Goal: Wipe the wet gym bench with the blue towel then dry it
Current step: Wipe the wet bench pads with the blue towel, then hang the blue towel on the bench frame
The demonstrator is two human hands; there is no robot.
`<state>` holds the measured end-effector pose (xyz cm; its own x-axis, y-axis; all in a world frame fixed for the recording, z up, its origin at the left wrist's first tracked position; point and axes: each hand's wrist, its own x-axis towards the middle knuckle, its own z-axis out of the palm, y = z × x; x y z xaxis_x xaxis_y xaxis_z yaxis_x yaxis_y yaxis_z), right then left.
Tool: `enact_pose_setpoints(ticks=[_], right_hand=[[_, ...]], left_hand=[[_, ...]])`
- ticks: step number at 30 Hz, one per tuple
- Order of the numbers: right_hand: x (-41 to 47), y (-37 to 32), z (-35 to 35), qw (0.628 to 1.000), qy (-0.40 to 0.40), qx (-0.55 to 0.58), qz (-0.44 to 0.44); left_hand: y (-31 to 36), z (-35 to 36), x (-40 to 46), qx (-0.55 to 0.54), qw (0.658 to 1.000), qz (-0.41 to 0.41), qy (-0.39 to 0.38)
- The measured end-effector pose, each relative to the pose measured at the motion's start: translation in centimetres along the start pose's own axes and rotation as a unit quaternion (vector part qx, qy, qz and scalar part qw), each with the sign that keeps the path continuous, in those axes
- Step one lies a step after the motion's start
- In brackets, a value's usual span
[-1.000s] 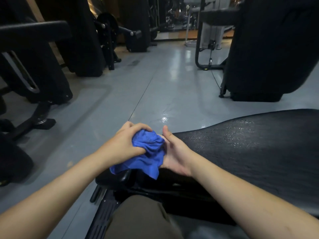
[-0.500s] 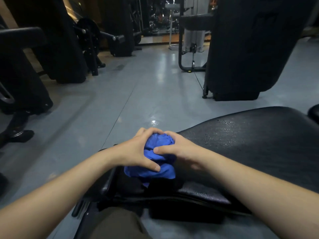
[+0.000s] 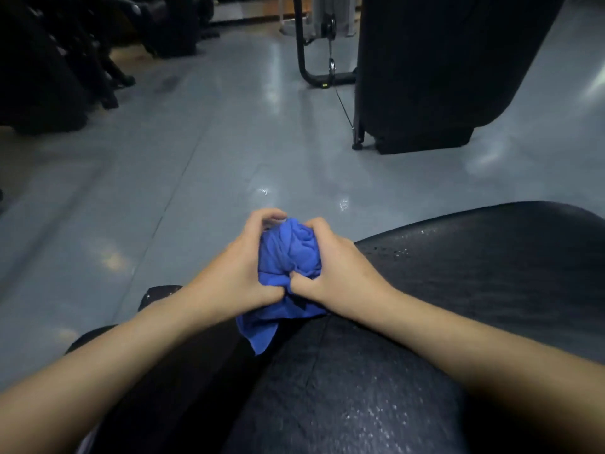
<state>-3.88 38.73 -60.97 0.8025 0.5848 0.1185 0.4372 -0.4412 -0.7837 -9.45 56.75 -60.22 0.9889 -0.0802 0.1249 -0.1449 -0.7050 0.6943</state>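
Blue towel point(image 3: 289, 257) is bunched into a ball between both your hands, held just above the near-left end of the gym bench point(image 3: 474, 273). Your left hand point(image 3: 235, 270) wraps the left side of the bundle, fingers curled over the top, thumb pressed in low at the front. Your right hand point(image 3: 337, 273) grips the right side the same way, fingers curled over the top edge, thumb dug into the fabric next to your left thumb. Both hands are clamped on the cloth, thumbs touching or nearly so. One loose corner of the towel hangs down below your hands toward the bench pad.

Bench pad is black, textured, with scattered water droplets point(image 3: 402, 250) showing on its surface to the right of your hands and more on the section nearest you. Grey glossy floor point(image 3: 212, 152) lies beyond the bench, with light reflections on it. Black weight machine point(image 3: 435, 67) stands on the floor at upper right, a cable and curved frame bar beside it. Dark gym equipment point(image 3: 49, 67) sits at upper left, blurred.
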Motion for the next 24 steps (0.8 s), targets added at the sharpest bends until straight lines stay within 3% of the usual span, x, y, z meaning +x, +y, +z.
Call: enact_pose_setpoints(ticks=[3,10,17,24], right_hand=[[1.0,0.8,-2.6,0.997,0.036,0.05,0.05],[-3.3,-0.5,-12.5,0.968,0.102,0.159,0.167],[-10.0,-8.4,-28.8,0.944,0.153,0.163,0.242],[-19.7,-17.1,-47.8,0.917,0.243,0.101,0.299]], left_hand=[[1.6,-0.1,3.3,0.04,0.999,0.024,0.002],[11.6,-0.4,8.6,0.068,0.987,0.088,-0.113],[30.6,-4.0,13.5,0.059,0.959,0.118,-0.251],[52.0,-3.6,18.3,0.053,0.91,0.25,-0.325]])
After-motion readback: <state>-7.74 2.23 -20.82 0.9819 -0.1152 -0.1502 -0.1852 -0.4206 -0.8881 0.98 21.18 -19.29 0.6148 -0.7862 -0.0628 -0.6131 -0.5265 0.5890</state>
